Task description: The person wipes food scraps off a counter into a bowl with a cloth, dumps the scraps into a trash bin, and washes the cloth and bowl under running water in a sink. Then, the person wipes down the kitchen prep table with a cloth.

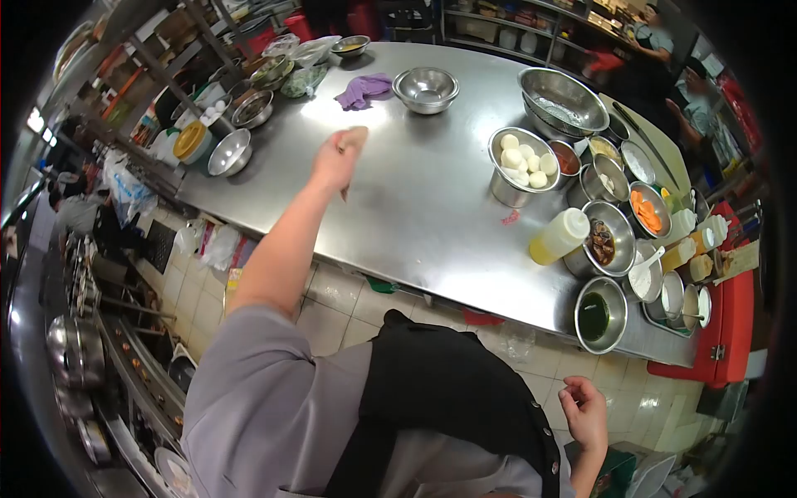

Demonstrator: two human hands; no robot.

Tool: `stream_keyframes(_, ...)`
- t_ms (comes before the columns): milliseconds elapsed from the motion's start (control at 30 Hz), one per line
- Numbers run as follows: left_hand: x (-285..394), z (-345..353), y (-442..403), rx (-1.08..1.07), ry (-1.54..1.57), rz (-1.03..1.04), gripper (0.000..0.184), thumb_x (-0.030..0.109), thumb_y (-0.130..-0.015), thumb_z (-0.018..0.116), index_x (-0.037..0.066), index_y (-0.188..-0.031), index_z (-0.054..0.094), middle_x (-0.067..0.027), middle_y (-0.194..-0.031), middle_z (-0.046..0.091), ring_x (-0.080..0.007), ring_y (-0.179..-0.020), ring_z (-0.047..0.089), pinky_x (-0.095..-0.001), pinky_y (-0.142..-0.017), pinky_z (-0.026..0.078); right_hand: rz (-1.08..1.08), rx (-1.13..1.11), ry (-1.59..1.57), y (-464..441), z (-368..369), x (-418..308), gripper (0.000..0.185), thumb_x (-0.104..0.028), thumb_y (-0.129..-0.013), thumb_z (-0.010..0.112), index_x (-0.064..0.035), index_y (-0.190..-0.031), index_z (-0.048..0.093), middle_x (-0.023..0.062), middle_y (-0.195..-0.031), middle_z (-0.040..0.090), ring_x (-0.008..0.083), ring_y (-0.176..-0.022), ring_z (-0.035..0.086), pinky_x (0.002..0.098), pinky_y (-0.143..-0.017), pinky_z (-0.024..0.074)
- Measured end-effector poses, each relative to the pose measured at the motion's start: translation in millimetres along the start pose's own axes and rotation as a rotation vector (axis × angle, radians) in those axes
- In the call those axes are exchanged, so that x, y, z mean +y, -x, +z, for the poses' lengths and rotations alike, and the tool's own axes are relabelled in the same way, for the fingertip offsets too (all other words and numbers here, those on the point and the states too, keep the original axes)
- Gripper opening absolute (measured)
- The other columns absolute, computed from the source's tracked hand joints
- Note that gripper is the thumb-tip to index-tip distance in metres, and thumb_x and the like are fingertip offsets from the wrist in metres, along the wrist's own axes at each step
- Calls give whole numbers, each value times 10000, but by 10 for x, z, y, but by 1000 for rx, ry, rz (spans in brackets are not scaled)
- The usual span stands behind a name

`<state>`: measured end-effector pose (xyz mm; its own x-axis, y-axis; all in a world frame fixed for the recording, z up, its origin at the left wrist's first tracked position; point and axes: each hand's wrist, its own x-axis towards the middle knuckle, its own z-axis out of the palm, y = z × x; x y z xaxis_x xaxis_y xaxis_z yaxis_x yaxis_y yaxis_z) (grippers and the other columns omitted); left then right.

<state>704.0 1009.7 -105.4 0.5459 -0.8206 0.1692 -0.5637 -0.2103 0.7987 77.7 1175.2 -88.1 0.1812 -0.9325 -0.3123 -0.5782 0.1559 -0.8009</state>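
Note:
My left hand [334, 162] reaches out over the steel table [398, 199], its fingers closed around a small pale tan piece [357, 137] whose kind I cannot make out. Beyond it lie a crumpled purple cloth [364, 91] and a stack of steel bowls [427, 89]. My right hand [585, 408] hangs low beside my black apron [452, 390], off the table's near edge. Its fingers are loosely curled and apart from the thumb, with nothing visible in them. Nearest to it on the table is a bowl of dark green liquid [596, 317].
On the right stand a steel container of white balls [525, 162], a squeeze bottle of yellow liquid [558, 236], sliced carrots [646, 211] and a large bowl [564, 101]. A steel bowl [230, 153] sits by the left edge. Two people work at the far right.

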Motion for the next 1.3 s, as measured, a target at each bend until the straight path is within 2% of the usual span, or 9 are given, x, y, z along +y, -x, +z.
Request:
stream_keyframes(233,-832,684,-1637,-152,-483,129,544,320,-916,520,198,-1444,485,-217,-1428,495,-355,-1351,444,-448,-1143,322,205,81,63,299,857,-811,235,-43,-848,710,24,-1063,645,35,-815,660,89,-720,595,247,-639,488)
stream_keyframes(267,-894,838,-1770,-58,-442,215,531,407,-922,490,224,-1419,526,-132,-1500,445,-352,-1372,416,-455,-1177,249,260,78,51,336,964,-949,237,-46,-850,710,27,-1065,644,35,-817,660,85,-727,595,246,-642,488)
stream_keyframes(333,-581,898,-1782,-80,-697,292,507,425,-931,447,212,-1375,569,-125,-1473,479,-321,-1337,464,-439,-1139,319,304,87,107,480,1151,-1076,231,-46,-867,702,40,-1072,639,35,-827,657,85,-771,596,248,-678,497)
stream_keyframes(533,-606,1311,-1285,-347,-203,774,370,184,-842,612,118,-1202,666,-136,-1316,601,-331,-1259,516,-463,-1076,370,305,117,151,248,1649,-1386,173,-136,-912,682,0,-1019,683,126,-829,695,166,-731,633,314,-692,518)
stream_keyframes(700,-321,1292,-643,-432,-179,824,414,147,-838,623,118,-1251,633,-168,-1359,563,-353,-1305,474,-447,-1111,349,-53,253,427,-1120,1898,-1428,179,-201,-907,635,-34,-915,699,171,-824,648,363,-785,645,411,-722,515)
stream_keyframes(767,-295,1312,-551,-431,-175,823,419,148,-838,628,120,-1256,630,-167,-1366,559,-353,-1310,470,-448,-1117,344,-195,452,453,-1819,1946,-1305,204,-199,-909,622,-45,-1036,666,178,-1023,642,370,-921,645,442,-812,518)
stream_keyframes(967,-346,1186,-369,-405,-187,833,425,174,-832,648,129,-1255,633,-151,-1363,565,-349,-1296,485,-447,-1106,362,-58,475,646,-2877,1878,-1407,201,-177,-913,555,-60,-1050,643,197,-1152,581,408,-969,623,473,-862,508)
stream_keyframes(1167,-272,976,-255,-443,-271,744,467,247,-814,672,166,-1272,627,-115,-1348,574,-329,-1283,492,-447,-1089,368,-258,259,642,-2127,2122,-1229,180,-167,-920,516,-70,-924,668,208,-947,618,390,-896,626,496,-811,500)
stream_keyframes(1300,-214,1218,-12,-483,-326,968,524,261,-800,704,159,-1304,600,-148,-1369,544,-335,-1283,491,-434,-1092,381,-304,247,399,-1220,2297,-801,159,-191,-855,642,-47,-917,667,219,-1111,634,378,-1053,623,447,-925,496)
